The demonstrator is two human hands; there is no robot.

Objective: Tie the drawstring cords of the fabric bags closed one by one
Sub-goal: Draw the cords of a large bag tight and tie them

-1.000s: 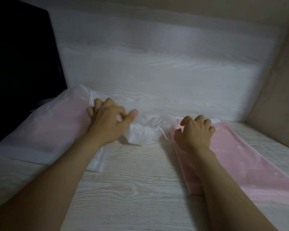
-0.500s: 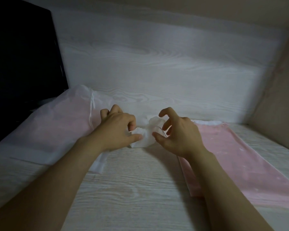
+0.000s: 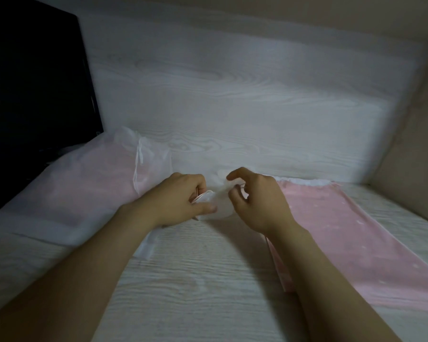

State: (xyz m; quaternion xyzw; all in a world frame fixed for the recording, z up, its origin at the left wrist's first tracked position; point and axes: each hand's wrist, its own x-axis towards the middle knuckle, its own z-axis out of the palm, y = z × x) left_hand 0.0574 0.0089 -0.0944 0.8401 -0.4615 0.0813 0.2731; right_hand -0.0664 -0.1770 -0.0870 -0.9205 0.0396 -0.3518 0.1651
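So the gathered white bag mouth (image 3: 219,206) is bunched up mid-desk (image 3: 208,280), squeezed right between both hands, with the sheer white bag (image 3: 72,191) off to the left and the pink bag (image 3: 356,243) lying flat on the right. The left hand (image 3: 181,201) has its fingers curled round the bunch, thumb along the near side. The right hand (image 3: 260,201) pinches the other end with its index finger hooked up above, and the cord's too thin and blurry to pick out.

The left hand (image 3: 181,202) and right hand (image 3: 258,206) covered the white bag's (image 3: 219,211) mouth, so I couldn't make out its cord; the frame edges cropped the pink bag (image 3: 361,248) and monitor (image 3: 35,82).
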